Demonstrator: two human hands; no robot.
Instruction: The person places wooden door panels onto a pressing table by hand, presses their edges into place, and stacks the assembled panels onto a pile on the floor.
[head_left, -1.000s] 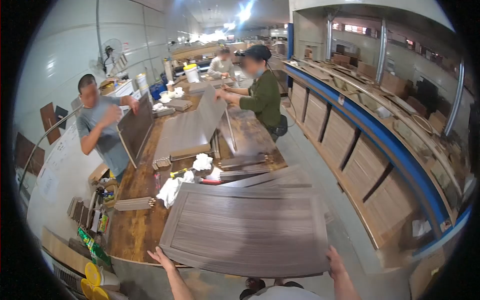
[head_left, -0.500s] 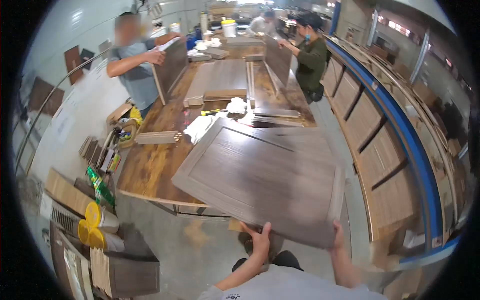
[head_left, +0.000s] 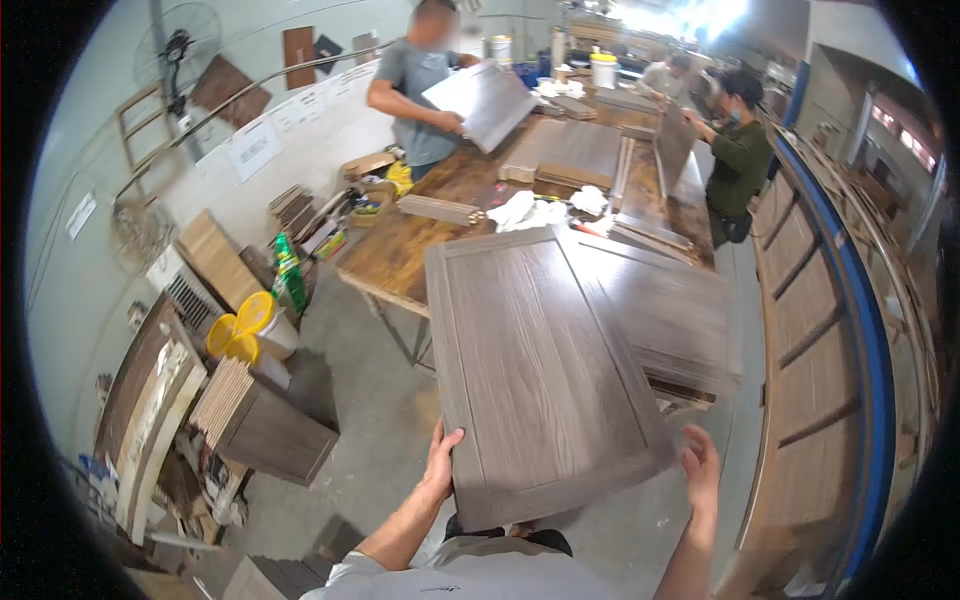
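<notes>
A grey-brown wooden cabinet door with a framed border is tilted in front of me, its far end over the table. My left hand grips its left edge near the close end, thumb on top. Just off the door's right corner, my right hand is apart from it, fingers loosely spread and holding nothing. Partly covered by this door, another grey-brown panel lies on the table's right side. White cloths rest beyond the door's far edge.
Across the wooden table, a person holds a panel; another in green holds one upright. Yellow-lidded buckets and stacked doors stand on the floor at left. A rack of panels runs along the right.
The door has turned and swung leftward. My right hand has let go of its edge, while my left has shifted to the left edge. The far-left person's panel has tipped flatter.
</notes>
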